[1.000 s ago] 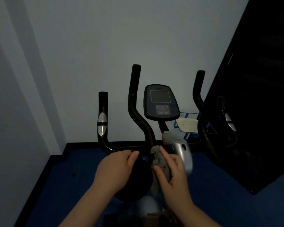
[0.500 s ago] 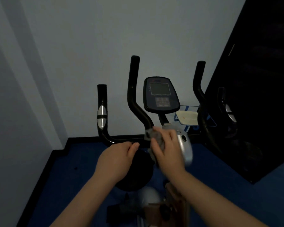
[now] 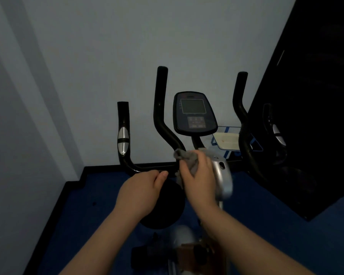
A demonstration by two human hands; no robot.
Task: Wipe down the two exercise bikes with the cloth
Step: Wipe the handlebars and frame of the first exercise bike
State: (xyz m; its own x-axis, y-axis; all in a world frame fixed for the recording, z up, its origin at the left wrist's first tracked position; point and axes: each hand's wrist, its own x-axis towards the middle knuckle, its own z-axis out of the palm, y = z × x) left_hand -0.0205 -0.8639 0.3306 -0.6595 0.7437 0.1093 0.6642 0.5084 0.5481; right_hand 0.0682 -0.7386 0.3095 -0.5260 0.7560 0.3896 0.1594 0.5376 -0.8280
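An exercise bike stands right in front of me, with black handlebars [image 3: 160,116] and a dark console [image 3: 194,114] on a silver post [image 3: 222,175]. My right hand [image 3: 200,175] grips a grey cloth [image 3: 187,157] and presses it against the foot of the inner left handlebar, beside the silver post. My left hand [image 3: 142,193] grips the horizontal black bar [image 3: 147,167] just left of the cloth. A black disc-shaped part [image 3: 165,207] sits below my hands. Only one bike is in view.
A pale wall rises behind the bike, with a black skirting along the blue floor [image 3: 83,215]. A tall black panel [image 3: 310,116] stands close on the right. Behind the right handlebar sits a clear tray with a pale item [image 3: 227,141].
My right hand has slid the cloth up from the lower post to the foot of the inner handlebar. My left hand has kept its grip on the bar.
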